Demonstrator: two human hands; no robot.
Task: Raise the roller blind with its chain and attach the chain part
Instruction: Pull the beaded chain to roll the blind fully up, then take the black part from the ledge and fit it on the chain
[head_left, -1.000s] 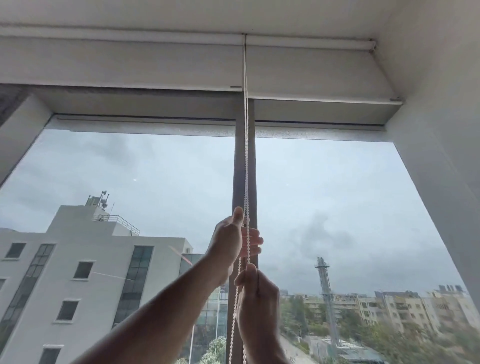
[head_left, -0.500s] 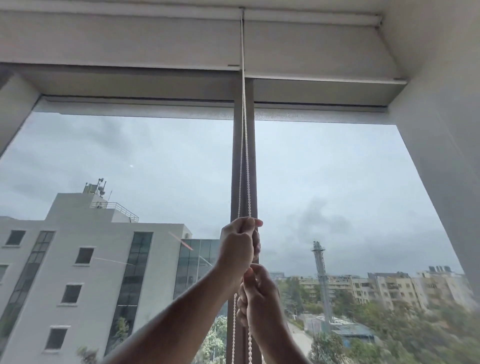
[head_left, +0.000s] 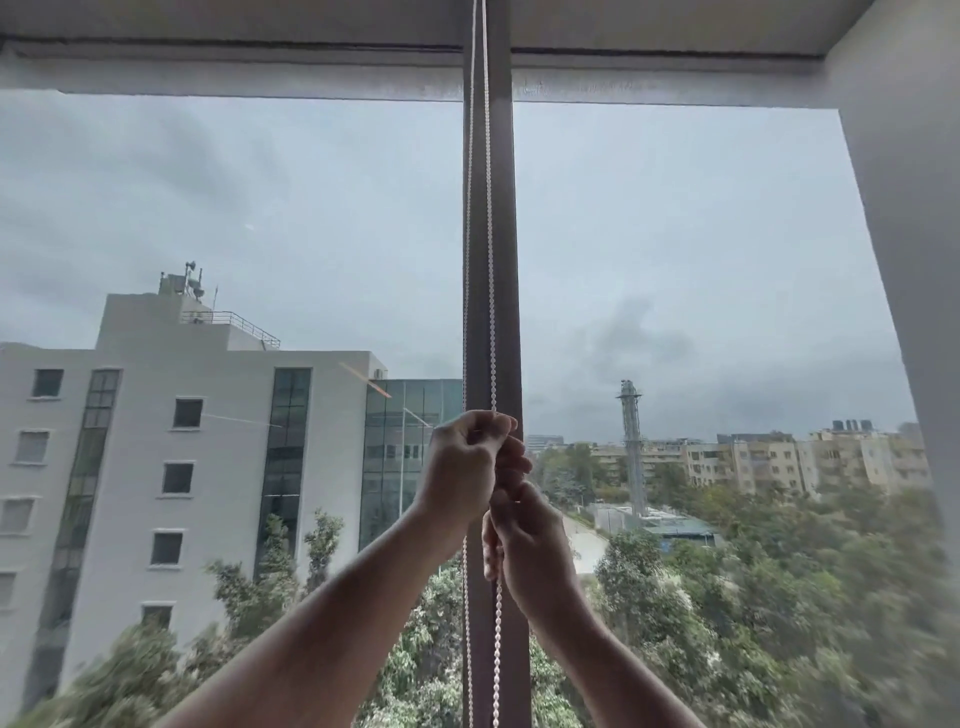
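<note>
A white beaded chain (head_left: 490, 270) hangs in two strands in front of the dark window mullion (head_left: 506, 234). My left hand (head_left: 462, 467) is closed around the right strand at mid height. Just below it, my right hand (head_left: 524, 535) grips the same strand. The left strand (head_left: 466, 623) hangs free beside my wrists. The rolled-up blind itself lies above the top edge of the view; only the pale lower edge of the window head (head_left: 234, 78) shows.
A white wall reveal (head_left: 904, 260) borders the window on the right. Through the glass I see a grey office building (head_left: 156, 441), trees and distant blocks. The mullion splits the window into two panes.
My head has tilted down, so the blind roll has left the top of the view. My left hand has closed into a fist on the chain, and both hands sit lower against the window.
</note>
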